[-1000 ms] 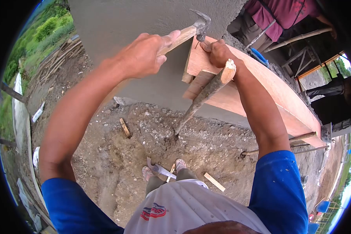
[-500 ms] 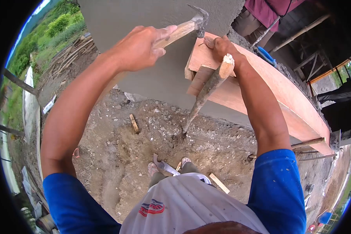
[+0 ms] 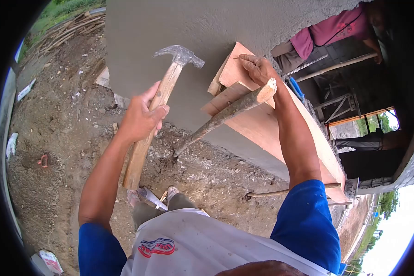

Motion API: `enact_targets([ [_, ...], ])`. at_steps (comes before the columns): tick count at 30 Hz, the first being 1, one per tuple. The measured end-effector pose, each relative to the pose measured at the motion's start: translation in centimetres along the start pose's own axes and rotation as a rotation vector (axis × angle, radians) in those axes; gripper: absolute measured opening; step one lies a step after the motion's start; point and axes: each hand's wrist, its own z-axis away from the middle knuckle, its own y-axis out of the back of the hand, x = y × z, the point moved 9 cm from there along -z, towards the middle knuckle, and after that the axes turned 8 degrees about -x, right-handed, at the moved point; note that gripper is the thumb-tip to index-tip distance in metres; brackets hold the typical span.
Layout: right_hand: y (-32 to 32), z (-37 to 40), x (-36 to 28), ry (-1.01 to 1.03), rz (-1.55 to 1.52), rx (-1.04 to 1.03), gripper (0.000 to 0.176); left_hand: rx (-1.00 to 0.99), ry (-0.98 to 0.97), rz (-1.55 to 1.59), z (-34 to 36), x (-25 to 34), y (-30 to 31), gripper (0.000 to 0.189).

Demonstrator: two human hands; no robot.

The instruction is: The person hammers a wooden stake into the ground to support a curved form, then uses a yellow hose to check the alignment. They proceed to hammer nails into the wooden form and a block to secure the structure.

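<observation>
My left hand [image 3: 145, 117] is wrapped round the wooden handle of a claw hammer [image 3: 169, 83]. Its metal head is raised in front of the grey plastered wall, apart from the wood. At the near end of a long reddish board [image 3: 303, 142], my right hand [image 3: 260, 70] pinches a thin nail [image 3: 238, 58] against the wood. A short wood block [image 3: 225, 98] lies against the board beneath that hand. Leaning up from the ground, a round wooden pole [image 3: 221, 117] has its pale cut end close to my right wrist.
Smooth grey plaster [image 3: 156, 27] covers the wall ahead. A person in a maroon shirt [image 3: 340, 27] is beyond the wall at upper right. A handsaw [image 3: 152, 198] lies by my feet. Another pole [image 3: 280, 193] braces the board's far end. Rough stony soil [image 3: 64, 184] spreads at left.
The hammer has swung back from beside the nail, to the left and lower, its handle now steeper. My right hand stays at the board's end. The whole view has turned and shifted.
</observation>
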Motion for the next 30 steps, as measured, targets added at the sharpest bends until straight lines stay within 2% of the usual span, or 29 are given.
enact_targets([
  [1,-0.2,0.0,-0.4,0.044,0.012,0.017,0.037,-0.018,-0.006,0.079,-0.4,-0.9,-0.4,0.068],
  [2,0.0,0.5,-1.5,-0.086,-0.026,0.035,0.033,-0.033,-0.007,0.16,-0.7,-1.7,-1.0,0.068],
  [5,-0.2,-0.4,-1.3,0.129,0.069,0.104,0.031,-0.046,-0.021,0.314,-1.8,-3.3,-1.5,0.068],
  [7,-0.4,-0.8,-1.3,0.127,0.027,0.127,0.028,-0.057,-0.036,0.381,-2.4,-3.4,-1.5,0.068],
  [9,-1.0,-1.4,0.0,-0.072,-0.065,0.086,0.026,-0.065,-0.063,0.442,-3.2,-3.8,-1.4,0.069],
  [10,-1.1,-1.5,0.0,-0.048,-0.099,0.097,0.026,-0.076,-0.076,0.47,-3.5,-4.0,-1.8,0.069],
  [14,-1.2,-1.9,0.5,0.035,-0.227,0.139,0.023,-0.207,-0.049,0.305,-4.1,-4.0,-3.7,0.071],
  [17,-1.2,-1.9,0.7,0.048,-0.239,0.13,0.022,-0.155,-0.067,0.272,-3.6,-3.6,-2.1,0.071],
  [20,-1.2,-2.1,0.4,0.045,-0.119,0.119,0.023,0.05,-0.078,0.394,-2.2,-4.3,-1.4,0.07],
  [23,-1.2,-2.5,-0.3,0.088,-0.025,0.082,0.023,-0.15,-0.06,0.276,-2.5,-4.6,-4.9,0.07],
  [24,-1.3,-2.4,-0.4,0.065,-0.052,0.083,0.023,-0.157,-0.067,0.234,-2.8,-4.4,-3.9,0.07],
  [27,-1.6,-2.4,0.7,0.034,-0.269,0.057,0.023,-0.131,-0.116,0.211,-2.2,-3.6,-0.9,0.071],
  [28,-1.5,-2.4,0.8,0.078,-0.273,0.079,0.023,-0.064,-0.051,0.213,-2.1,-4.3,0.0,0.074],
  [30,-1.6,-2.4,0.7,0.081,-0.265,0.076,0.024,0.051,-0.09,0.33,-2.3,-4.8,-0.5,0.072],
])
